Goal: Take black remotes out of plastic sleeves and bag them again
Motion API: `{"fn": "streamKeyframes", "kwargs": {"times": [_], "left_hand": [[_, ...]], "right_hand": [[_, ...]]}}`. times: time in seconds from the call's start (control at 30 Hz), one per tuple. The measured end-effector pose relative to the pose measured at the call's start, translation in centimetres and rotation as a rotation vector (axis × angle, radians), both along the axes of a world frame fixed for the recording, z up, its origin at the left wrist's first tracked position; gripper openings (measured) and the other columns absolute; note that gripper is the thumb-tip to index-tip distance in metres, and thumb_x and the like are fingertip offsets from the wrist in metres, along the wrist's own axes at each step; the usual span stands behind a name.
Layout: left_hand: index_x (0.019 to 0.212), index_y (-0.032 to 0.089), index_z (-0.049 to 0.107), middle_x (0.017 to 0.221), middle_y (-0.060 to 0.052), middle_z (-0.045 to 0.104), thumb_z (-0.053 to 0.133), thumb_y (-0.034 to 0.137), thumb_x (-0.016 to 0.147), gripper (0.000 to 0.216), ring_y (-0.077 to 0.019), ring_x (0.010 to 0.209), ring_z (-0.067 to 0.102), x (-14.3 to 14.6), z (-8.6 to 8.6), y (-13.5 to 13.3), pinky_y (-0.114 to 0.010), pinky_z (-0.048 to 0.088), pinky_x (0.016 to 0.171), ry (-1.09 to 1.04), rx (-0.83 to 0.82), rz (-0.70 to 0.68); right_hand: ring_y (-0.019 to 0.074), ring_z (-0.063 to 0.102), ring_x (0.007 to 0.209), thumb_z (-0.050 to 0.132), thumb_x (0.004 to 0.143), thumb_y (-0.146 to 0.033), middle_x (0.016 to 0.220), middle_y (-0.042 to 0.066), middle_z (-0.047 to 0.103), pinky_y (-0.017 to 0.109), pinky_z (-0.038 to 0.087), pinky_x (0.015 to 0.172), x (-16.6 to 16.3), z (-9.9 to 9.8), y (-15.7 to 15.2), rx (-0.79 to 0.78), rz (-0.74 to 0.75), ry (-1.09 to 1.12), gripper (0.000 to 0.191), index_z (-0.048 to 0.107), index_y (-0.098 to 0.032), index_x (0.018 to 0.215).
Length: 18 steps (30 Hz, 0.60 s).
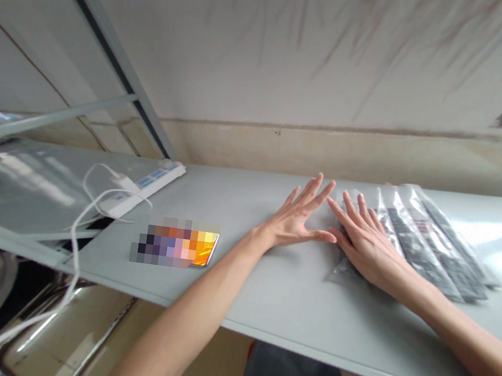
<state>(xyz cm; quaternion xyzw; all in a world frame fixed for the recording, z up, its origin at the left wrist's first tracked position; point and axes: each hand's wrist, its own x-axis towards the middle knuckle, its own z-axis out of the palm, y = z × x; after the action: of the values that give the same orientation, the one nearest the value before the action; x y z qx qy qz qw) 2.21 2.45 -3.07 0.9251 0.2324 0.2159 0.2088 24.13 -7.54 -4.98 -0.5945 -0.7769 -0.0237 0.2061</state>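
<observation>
Head view, both hands flat on the grey table. Left hand lies palm down with fingers spread wide, holding nothing, on bare tabletop just left of the packets. Right hand is also open and flat, fingers loosely fanned, pressing on the near-left end of a row of clear plastic packets; it grips nothing, only rests on top. The packets hold dark, long, remote-like items and lie side by side, overlapping like shingles, at the right of the table near the back wall. The index fingertips of the two hands almost meet above the leftmost packet's edge. To handle this well, judgement: keep the right palm pressure light and even so the slick film does not slide or bunch, and use the left hand as a stop at the row's free edge so the packets stay squared. Moving one packet at a time looks safer than pushing the whole fan. Left of the hands lie a phone with a bright screen, and further left a white power strip with its cable trailing off the table edge.
</observation>
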Motion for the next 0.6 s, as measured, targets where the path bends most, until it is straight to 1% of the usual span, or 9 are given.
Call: {"fn": "streamKeyframes", "kwargs": {"times": [0.13,0.2,0.27,0.3,0.33,0.37,0.43,0.53,0.6], "left_hand": [[0.173,0.04,-0.007,0.181,-0.005,-0.013,0.054,0.09,0.089,0.115,-0.0332,0.169,-0.005,0.0,0.0,0.0,-0.065,0.006,0.136,0.011,-0.06,0.01],[0.173,0.04,-0.005,0.181,-0.005,-0.013,0.053,0.089,0.09,0.113,-0.0334,0.169,-0.001,0.1,-0.1,0.2,-0.065,0.01,0.136,0.013,-0.088,0.004],[0.174,0.039,-0.004,0.181,-0.006,-0.013,0.05,0.088,0.092,0.109,-0.0333,0.17,0.004,0.1,-0.2,0.2,-0.064,0.013,0.136,0.015,-0.105,-0.009],[0.174,0.038,-0.003,0.181,-0.006,-0.012,0.048,0.087,0.094,0.107,-0.0329,0.17,0.006,0.1,-0.2,0.2,-0.063,0.015,0.136,0.02,-0.112,-0.015],[0.174,0.037,-0.003,0.182,-0.006,-0.011,0.047,0.087,0.095,0.106,-0.0323,0.17,0.008,0.1,-0.1,0.2,-0.063,0.015,0.136,0.028,-0.117,-0.018],[0.174,0.037,-0.003,0.182,-0.007,-0.009,0.045,0.086,0.096,0.104,-0.0316,0.17,0.01,0.1,-0.1,0.1,-0.062,0.015,0.136,0.041,-0.119,-0.019],[0.174,0.036,0.0,0.182,-0.006,-0.005,0.042,0.084,0.099,0.099,-0.0298,0.17,0.01,0.0,0.2,-0.2,-0.06,0.012,0.137,0.072,-0.119,-0.011],[0.174,0.035,0.014,0.183,-0.005,-0.004,0.039,0.08,0.103,0.088,-0.0274,0.17,0.008,-0.1,0.5,-0.5,-0.056,0.005,0.138,0.112,-0.1,0.016],[0.172,0.035,0.027,0.183,-0.003,-0.004,0.036,0.076,0.106,0.078,-0.027,0.17,0.007,-0.2,0.5,-0.6,-0.054,0.003,0.138,0.129,-0.089,0.029]], "right_hand": [[0.0447,0.012,0.166,0.038,0.111,-0.045,0.18,0.013,0.026,0.07,0.028,0.128,-0.2,0.5,-0.2,0.016,-0.048,0.003,0.064,0.031,-0.027,0.173],[0.0451,0.029,0.163,0.038,0.111,-0.045,0.172,0.018,0.042,0.07,0.032,0.126,-0.3,1.2,-0.3,0.061,-0.071,0.007,0.062,0.04,-0.021,0.169],[0.0432,0.056,0.144,0.037,0.111,-0.044,0.15,0.021,0.063,0.065,0.046,0.116,-0.3,2.0,-0.3,0.098,-0.09,0.002,0.056,0.055,-0.018,0.158],[0.0413,0.066,0.129,0.037,0.111,-0.043,0.136,0.021,0.07,0.062,0.052,0.109,-0.1,2.3,-0.2,0.105,-0.095,-0.012,0.052,0.064,-0.017,0.148],[0.0392,0.07,0.116,0.037,0.111,-0.041,0.123,0.02,0.074,0.059,0.056,0.101,0.0,2.5,-0.2,0.109,-0.098,-0.032,0.049,0.071,-0.016,0.137],[0.0376,0.071,0.107,0.039,0.111,-0.039,0.115,0.019,0.075,0.057,0.057,0.096,0.2,2.7,-0.1,0.113,-0.098,-0.056,0.047,0.076,-0.016,0.126],[0.0358,0.071,0.1,0.043,0.109,-0.034,0.111,0.018,0.075,0.055,0.058,0.092,0.4,2.8,0.0,0.125,-0.073,-0.094,0.041,0.08,-0.015,0.114],[0.0351,0.071,0.102,0.047,0.108,-0.028,0.115,0.017,0.076,0.055,0.06,0.094,0.4,2.6,0.0,0.142,0.003,-0.103,0.037,0.081,-0.015,0.114],[0.0356,0.071,0.108,0.047,0.108,-0.026,0.12,0.017,0.075,0.055,0.06,0.096,0.1,2.4,-0.1,0.135,0.081,-0.099,0.036,0.081,-0.016,0.116]]}}
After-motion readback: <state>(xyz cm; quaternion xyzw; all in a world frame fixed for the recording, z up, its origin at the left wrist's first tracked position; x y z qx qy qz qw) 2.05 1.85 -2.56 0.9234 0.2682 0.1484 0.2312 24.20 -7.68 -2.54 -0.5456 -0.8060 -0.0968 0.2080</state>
